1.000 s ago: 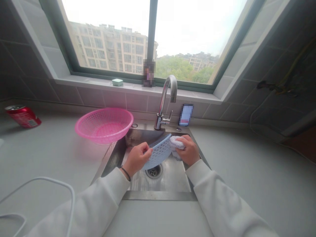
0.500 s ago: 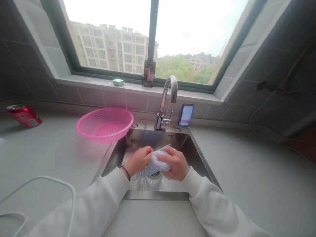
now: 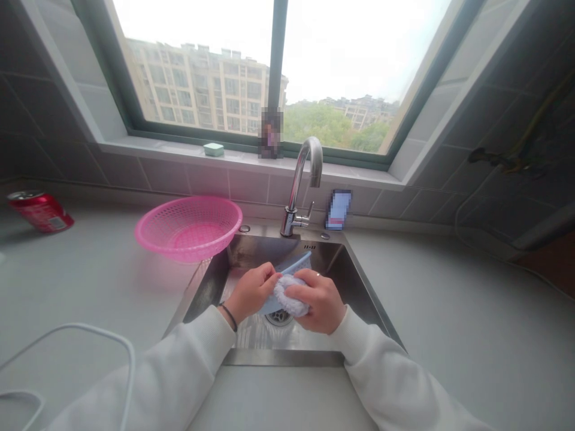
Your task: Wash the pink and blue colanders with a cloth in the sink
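Over the sink (image 3: 287,357), my left hand (image 3: 251,291) pinches the rim of a light-blue perforated basket (image 3: 299,261). Much of that basket is hidden behind my hands. Closed around a bunched, fluffy white cloth (image 3: 291,296) is my right hand (image 3: 322,300). The cloth is against the basket's rim, close by the left fingertips. Below them, the round drain (image 3: 278,317) shows in the sink floor.
A pink colander (image 3: 191,233) stands on the counter left of the sink, with a tilted red can (image 3: 40,212) farther left. The chrome faucet (image 3: 294,203) rises behind the sink; a phone (image 3: 338,209) leans beside it. A white cable (image 3: 103,333) loops at lower left.
The blue basket has turned in my left hand, so more of its rim and wall shows above and behind my hands. Both hands stay in nearly the same place.
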`<state>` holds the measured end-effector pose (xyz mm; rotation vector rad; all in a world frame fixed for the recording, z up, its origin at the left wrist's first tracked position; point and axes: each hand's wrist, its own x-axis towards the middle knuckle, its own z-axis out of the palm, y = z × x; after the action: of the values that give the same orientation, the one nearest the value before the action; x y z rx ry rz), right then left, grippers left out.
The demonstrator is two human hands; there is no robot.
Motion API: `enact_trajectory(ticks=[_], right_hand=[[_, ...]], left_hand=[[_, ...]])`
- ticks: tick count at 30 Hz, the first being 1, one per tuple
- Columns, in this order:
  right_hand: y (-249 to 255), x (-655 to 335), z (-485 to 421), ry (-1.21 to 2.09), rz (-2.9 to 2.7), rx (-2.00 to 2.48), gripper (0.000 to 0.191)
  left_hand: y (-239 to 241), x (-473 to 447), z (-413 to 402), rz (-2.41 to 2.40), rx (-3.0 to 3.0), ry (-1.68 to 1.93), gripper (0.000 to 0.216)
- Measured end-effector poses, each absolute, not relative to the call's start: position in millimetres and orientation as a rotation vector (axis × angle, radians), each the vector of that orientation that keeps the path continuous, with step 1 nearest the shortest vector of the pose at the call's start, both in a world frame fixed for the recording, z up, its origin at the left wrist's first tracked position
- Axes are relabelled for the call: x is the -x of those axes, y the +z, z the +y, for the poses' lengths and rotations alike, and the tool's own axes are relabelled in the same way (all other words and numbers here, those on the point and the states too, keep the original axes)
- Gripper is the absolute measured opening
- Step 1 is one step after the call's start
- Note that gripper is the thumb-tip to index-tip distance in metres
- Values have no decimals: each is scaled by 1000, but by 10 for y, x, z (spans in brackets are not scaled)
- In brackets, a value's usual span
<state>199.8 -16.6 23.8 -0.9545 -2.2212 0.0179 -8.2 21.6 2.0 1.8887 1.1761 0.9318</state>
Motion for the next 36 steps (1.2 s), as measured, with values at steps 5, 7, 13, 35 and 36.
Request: enact_trajectory(ticks=[5,7,13,35,36], right_hand=[[218,-2198,17,99,-1954,1179,29],[211,-2322,113,41,-1894,1317,29],[222,-2396,144,-102,-1888,1479,26],[260,-2033,-150,-177,-2242,1014,20],[258,-1989,-177,-164,-2291,956,20]], left_hand=[[41,107,219,1123,-1861,913,35],[37,115,224,1110,-1846,927,35],[32,125,253,1065,-1785,926,33],[9,77,210,1181,-1876,970,36],[9,85,209,1173,-1905,969,35]])
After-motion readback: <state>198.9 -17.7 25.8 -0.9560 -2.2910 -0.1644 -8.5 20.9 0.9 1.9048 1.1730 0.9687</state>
